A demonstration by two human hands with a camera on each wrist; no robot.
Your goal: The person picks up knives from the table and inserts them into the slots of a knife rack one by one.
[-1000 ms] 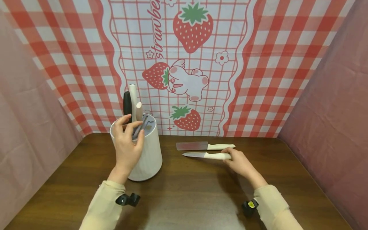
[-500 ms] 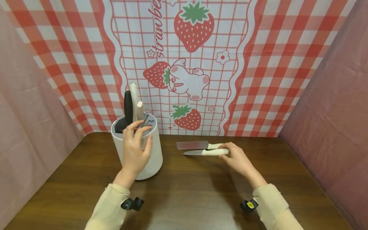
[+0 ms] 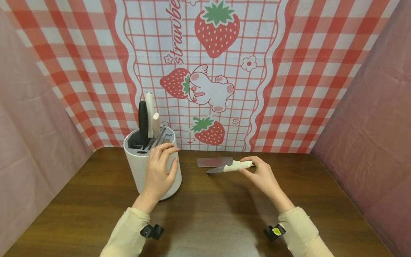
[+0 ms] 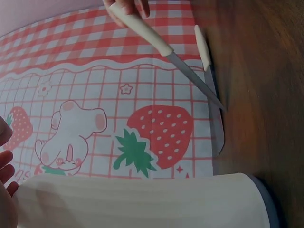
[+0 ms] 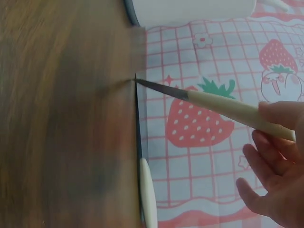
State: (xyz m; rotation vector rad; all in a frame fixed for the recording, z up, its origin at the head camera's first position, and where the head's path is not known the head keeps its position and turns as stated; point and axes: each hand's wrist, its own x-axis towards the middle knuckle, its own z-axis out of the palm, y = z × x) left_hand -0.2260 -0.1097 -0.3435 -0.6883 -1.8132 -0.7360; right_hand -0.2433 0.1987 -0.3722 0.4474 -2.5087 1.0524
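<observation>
My right hand (image 3: 261,175) pinches the white handle of a small pointed knife (image 3: 237,166), which is lifted off the table with its tip slanting down to the left. In the right wrist view the thumb and forefinger grip the end of that knife's handle (image 5: 228,105). Just behind it, a cleaver (image 3: 214,162) with a wide blade lies on the table. My left hand (image 3: 160,173), fingers loosely bent and holding nothing, is in front of the right side of a round white knife block (image 3: 136,167). Whether it touches the block is unclear.
A black handle (image 3: 143,121) and a few white handles (image 3: 149,114) stick up from the block's slots. The brown wooden table (image 3: 212,221) ends against a checked strawberry cloth (image 3: 250,89). Pink curtains (image 3: 369,107) hang at both sides.
My right hand has raised the small knife from beside the cleaver and tilted its tip down. My left hand has moved right and down, away from the handles in the block.
</observation>
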